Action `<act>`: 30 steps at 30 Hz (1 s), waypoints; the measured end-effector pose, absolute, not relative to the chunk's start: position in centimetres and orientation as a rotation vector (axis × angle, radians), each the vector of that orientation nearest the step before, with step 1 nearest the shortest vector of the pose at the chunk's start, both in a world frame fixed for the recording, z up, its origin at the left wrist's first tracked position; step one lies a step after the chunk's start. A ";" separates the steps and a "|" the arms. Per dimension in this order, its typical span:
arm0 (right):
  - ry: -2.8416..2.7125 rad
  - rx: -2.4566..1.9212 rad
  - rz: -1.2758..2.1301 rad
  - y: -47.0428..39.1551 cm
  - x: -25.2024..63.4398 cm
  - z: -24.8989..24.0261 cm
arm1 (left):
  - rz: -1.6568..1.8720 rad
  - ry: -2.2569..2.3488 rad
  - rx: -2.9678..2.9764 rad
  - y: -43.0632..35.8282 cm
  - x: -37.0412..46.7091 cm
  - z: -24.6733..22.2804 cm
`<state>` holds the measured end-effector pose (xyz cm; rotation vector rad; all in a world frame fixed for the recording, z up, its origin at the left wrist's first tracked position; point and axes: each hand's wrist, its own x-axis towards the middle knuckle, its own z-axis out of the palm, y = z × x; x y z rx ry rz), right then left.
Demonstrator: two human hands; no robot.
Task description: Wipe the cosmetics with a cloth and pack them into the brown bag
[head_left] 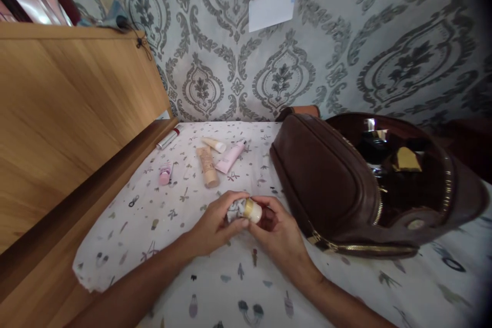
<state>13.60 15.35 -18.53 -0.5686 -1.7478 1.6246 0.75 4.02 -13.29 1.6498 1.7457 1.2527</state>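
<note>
A small bottle with a pale cap and a gold band lies sideways between my two hands, low over the patterned sheet. Its other end looks grey and white, partly covered by fingers. My left hand is closed around that grey-white end. At the cap end, my right hand grips with thumb and fingers curled about it. Just beyond my hands lie a tan tube, a cream tube with a white cap and a pink tube.
On the right, a dark brown bag sits with its gold zip open and items inside, including a gold-coloured one. A small pink bottle and a silver tube lie to the left, near the wooden board. Patterned wall stands behind.
</note>
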 end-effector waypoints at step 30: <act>-1.811 -0.503 1.504 14.3 13.9 -17.3 | 1.238 1.570 1.223 4.2 -0.1 -12.2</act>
